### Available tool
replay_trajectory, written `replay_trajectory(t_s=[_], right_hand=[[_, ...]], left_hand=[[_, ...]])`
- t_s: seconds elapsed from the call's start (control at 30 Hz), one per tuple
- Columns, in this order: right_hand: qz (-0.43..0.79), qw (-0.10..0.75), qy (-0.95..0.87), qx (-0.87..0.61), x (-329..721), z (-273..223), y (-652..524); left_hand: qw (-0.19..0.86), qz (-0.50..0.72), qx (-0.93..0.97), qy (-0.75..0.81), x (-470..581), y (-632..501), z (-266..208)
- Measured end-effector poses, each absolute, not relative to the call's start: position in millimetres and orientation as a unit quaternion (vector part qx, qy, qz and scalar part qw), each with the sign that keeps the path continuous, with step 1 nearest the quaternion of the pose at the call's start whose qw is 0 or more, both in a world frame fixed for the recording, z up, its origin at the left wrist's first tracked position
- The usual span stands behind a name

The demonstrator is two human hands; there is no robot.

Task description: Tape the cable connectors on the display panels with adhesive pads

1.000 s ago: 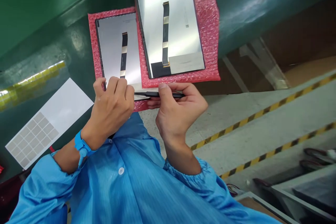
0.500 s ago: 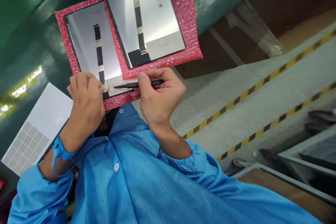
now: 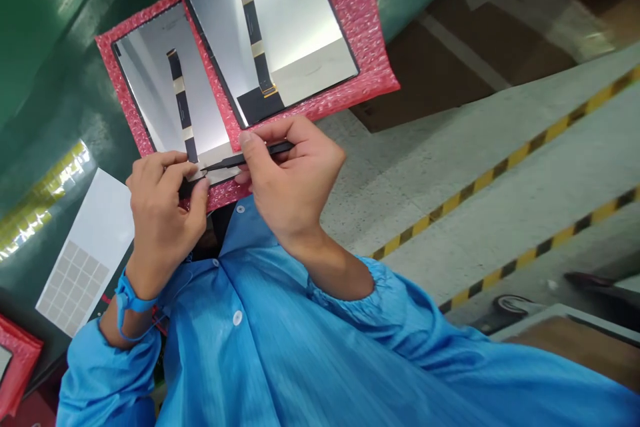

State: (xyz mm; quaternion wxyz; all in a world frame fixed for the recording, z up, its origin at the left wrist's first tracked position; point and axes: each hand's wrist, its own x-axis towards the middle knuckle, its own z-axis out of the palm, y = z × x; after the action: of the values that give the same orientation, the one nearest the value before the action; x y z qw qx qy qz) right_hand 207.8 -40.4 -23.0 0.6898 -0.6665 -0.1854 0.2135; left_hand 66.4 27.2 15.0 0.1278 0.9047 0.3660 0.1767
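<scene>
My right hand is closed around black tweezers, whose tip points left. That tip reaches a small pale piece beside my left fingertips; whether they touch is unclear. Over the lower left corner of the smaller-looking display panel rests my left hand, thumb and index finger apart. Its fingers hide part of that corner. A black ribbon cable with pale bands runs down the panel's silvery back. The panel lies on pink bubble wrap.
A second display panel on pink bubble wrap overlaps the first at upper right. A white sheet with grey squares lies left on the green table surface. Brown cardboard and yellow-black floor tape are at right.
The tweezers have moved slightly left, closer to my left fingertips. My left thumb and index finger have spread apart. The view has shifted, bringing another pink-wrapped item in at lower left.
</scene>
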Motion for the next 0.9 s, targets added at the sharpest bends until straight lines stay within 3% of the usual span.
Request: replay_trajectory(t_s=[0.33,0.9], right_hand=[[0.25,0.694,-0.136,-0.661,208.4,-19.8,-36.7],[0.15,0.68,-0.183,-0.694,217.0,-34.0,-40.7]], left_hand=[[0.098,0.173,0.914,0.354,75.1,28.7,13.8],[0.167,0.127,0.904,0.373,72.1,47.1,21.6]])
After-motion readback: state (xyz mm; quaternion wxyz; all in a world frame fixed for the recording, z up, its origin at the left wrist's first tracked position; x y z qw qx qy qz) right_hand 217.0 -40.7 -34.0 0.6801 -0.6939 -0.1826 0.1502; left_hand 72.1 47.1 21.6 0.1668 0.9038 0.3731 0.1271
